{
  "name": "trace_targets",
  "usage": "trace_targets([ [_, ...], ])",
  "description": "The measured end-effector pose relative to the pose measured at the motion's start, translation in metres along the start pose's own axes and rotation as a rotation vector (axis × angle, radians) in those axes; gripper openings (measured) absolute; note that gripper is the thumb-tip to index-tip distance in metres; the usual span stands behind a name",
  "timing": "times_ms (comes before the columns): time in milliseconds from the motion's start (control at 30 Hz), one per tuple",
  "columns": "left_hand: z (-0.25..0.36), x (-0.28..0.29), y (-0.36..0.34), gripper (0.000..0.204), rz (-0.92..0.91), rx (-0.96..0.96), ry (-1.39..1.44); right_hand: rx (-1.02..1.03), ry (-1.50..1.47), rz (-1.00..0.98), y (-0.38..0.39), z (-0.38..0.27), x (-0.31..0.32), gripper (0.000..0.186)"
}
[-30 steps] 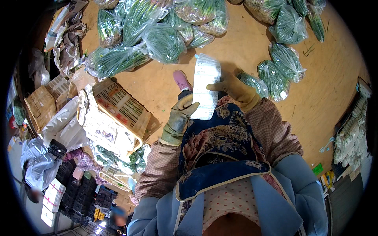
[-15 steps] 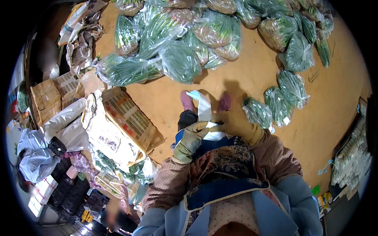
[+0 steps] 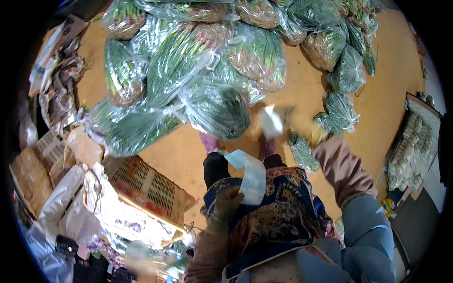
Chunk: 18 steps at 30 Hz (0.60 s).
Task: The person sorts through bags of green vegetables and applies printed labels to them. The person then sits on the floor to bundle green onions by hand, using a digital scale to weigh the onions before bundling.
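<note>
In the head view, the gloved left hand (image 3: 225,205) has its fingers closed on a curling strip of labels (image 3: 254,181), right in front of the flowery apron (image 3: 278,203). The gloved right hand (image 3: 304,126) is super blurry, reaching out with a single white label (image 3: 270,121) at its fingertips, just beside a fat bag of greens (image 3: 217,111) and well apart from the crate (image 3: 148,191)
</note>
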State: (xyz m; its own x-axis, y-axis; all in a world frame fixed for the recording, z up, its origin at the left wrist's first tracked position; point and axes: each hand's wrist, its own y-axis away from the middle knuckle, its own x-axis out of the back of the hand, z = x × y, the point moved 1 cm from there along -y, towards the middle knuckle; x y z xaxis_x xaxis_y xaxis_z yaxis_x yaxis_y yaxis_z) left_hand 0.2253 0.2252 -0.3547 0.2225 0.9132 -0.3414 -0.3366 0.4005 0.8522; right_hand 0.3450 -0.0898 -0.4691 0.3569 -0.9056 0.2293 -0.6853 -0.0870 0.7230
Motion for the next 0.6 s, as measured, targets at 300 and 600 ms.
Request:
trace_targets([
  [300, -0.002, 0.066, -0.037, 0.023, 0.097, 0.200, 0.273, 0.107, 0.922, 0.548, -0.229, -0.014, 0.007, 0.028],
  [600, 0.025, 0.051, -0.061, 0.017, 0.127, 0.305, 0.303, -0.186, 0.065, 0.642, -0.209, 0.006, 0.006, 0.060],
])
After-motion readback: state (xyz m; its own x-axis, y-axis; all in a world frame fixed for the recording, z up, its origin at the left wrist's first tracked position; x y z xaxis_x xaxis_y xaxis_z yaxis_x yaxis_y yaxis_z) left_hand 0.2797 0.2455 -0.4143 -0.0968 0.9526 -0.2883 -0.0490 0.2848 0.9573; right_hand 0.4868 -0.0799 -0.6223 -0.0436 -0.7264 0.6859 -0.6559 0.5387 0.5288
